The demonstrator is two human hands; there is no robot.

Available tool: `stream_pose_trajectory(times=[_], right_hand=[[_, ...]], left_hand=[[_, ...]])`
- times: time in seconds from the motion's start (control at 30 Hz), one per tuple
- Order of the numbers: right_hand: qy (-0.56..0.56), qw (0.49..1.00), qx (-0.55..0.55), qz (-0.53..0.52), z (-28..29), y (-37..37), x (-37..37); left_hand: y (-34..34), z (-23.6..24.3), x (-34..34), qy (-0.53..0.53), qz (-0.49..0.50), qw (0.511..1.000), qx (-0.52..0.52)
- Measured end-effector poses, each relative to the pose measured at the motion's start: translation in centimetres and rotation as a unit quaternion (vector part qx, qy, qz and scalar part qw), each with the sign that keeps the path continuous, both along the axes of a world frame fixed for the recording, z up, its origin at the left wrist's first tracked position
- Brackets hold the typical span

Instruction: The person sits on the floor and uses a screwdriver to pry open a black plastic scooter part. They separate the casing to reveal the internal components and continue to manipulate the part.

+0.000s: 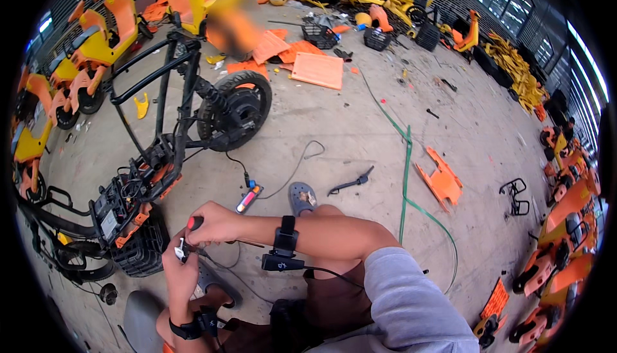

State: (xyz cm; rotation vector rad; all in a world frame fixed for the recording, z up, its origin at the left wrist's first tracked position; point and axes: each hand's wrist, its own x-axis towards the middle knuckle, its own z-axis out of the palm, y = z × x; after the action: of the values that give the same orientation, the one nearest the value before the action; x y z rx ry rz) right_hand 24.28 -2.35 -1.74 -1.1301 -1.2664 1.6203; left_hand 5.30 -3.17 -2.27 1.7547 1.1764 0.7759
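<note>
Clock bearings from the hands. Scooter (157, 153), stripped, sprawls from 9 round to 1. Basket (138, 250), black, at 9. Left hand (177, 268): fingers drawn in, thumb and fingertips pinching the silver part (181, 251). Looks like metal: probably light, stiff, a bit slick, not fragile; best taken by its sides, low, top left free. Red grip (195, 223) at 1 from it, very near; likely hard plastic, firm to hold round the body. Right hand (216, 223): fingers curled on that grip; contact between the pieces, cannot tell. Tube (247, 200), multicoloured, on floor at 2. Orange panel (441, 178), well apart, between 2 and 3.
</note>
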Motion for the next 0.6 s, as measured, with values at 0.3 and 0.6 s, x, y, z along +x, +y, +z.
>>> stream_pose_trajectory(times=[0.3,0.6], right_hand=[[-0.031,0.999,0.014,-0.003,-0.2,0.4,0.5],[-0.042,0.997,0.064,-0.003,-1.2,0.6,0.7]], left_hand=[[0.3,-0.3,0.7,-0.013,-0.014,1.000,-0.005],[0.3,-0.6,0.7,-0.004,-0.003,1.000,-0.018]])
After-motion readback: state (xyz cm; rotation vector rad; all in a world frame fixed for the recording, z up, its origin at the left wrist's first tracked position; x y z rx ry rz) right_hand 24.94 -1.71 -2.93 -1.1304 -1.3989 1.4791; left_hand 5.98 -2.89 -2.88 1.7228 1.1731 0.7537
